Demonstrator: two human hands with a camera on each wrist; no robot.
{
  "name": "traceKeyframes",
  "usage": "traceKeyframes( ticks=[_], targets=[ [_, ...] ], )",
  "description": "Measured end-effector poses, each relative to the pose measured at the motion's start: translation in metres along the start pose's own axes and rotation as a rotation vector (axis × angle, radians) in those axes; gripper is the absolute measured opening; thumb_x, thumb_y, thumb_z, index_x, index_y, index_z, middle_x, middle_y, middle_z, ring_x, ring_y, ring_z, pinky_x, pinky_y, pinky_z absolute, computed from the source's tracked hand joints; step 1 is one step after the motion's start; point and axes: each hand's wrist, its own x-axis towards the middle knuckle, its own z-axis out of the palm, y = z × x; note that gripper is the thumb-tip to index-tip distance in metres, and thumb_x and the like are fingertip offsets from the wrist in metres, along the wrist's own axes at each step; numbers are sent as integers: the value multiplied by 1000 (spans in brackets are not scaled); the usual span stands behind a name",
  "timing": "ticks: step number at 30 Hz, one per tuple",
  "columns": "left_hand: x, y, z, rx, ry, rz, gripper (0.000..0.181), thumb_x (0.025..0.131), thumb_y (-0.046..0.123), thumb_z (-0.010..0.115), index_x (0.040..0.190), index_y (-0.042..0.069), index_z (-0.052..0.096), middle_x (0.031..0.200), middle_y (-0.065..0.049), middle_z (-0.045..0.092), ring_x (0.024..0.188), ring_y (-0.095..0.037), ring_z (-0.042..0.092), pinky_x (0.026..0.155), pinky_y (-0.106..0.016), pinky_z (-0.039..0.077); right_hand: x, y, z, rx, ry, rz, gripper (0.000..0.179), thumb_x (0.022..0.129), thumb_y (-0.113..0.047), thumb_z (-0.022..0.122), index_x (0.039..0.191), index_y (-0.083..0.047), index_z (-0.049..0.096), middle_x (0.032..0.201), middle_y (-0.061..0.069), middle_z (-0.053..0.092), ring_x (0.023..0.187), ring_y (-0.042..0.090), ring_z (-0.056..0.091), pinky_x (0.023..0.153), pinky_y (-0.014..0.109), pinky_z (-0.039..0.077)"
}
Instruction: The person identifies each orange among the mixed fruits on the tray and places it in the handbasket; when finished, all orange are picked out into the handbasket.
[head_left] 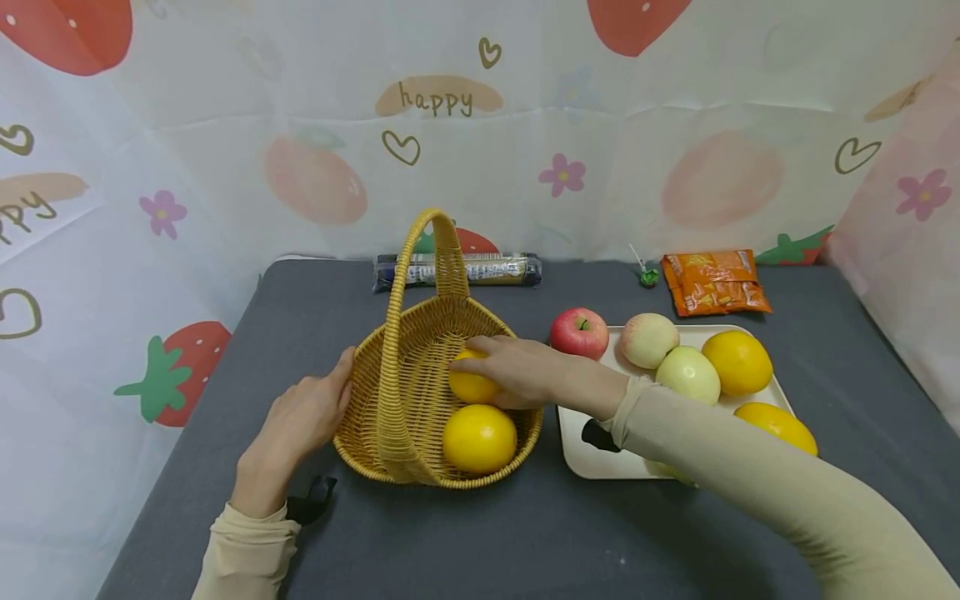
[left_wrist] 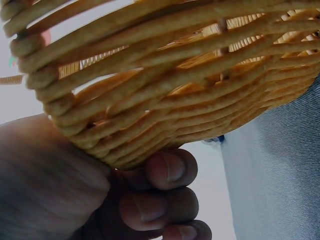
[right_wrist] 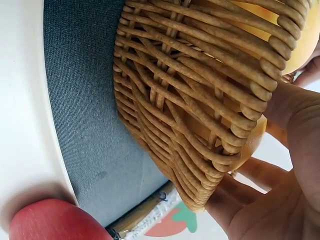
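Observation:
A yellow wicker basket (head_left: 422, 375) with a tall arched handle stands mid-table. My left hand (head_left: 300, 421) grips its left rim; in the left wrist view, curled fingers (left_wrist: 160, 207) sit below the woven edge. Reaching over the right rim, my right hand (head_left: 525, 367) holds a round yellow fruit (head_left: 471, 386) inside the basket, its fingers lying over the top. A second yellow fruit (head_left: 480, 439) rests in front of it in the basket. The right wrist view shows the basket's woven wall (right_wrist: 190, 85) partly hiding the held fruit.
Right of the basket, a white tray (head_left: 592, 454) bears a peach (head_left: 649, 340), a pale green fruit (head_left: 688, 375) and yellow fruits (head_left: 738, 362). A red apple (head_left: 579, 332) sits at its corner. Behind are a dark wrapped roll (head_left: 502, 269), a lollipop (head_left: 648, 277) and an orange packet (head_left: 716, 283).

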Motion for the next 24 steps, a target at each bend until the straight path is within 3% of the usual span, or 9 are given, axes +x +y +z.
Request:
traceKeyframes(
  ticks=[17,20,24],
  targets=[
    [-1,0,1,-9,-1,2,49,105,20,40,151,7,29,58,-6,45,47,-19,40,45,-32,30,-3,0,-1,-6,13,4,55,92,-19,66,144,-17,48,146,19,45,129,34,51,97,48,50],
    [-1,0,1,-8,0,3,49,105,20,40,151,7,29,58,-6,44,47,-19,40,46,-32,30,-8,1,-6,16,44,9,54,92,-18,67,143,-16,49,145,18,46,128,34,52,98,48,49],
    [-1,0,0,-6,1,10,50,105,20,40,152,7,28,56,-6,44,45,-19,39,45,-32,30,-23,7,-18,31,152,-6,51,91,-15,67,140,-13,52,141,18,50,120,33,58,95,45,51]
  ],
)
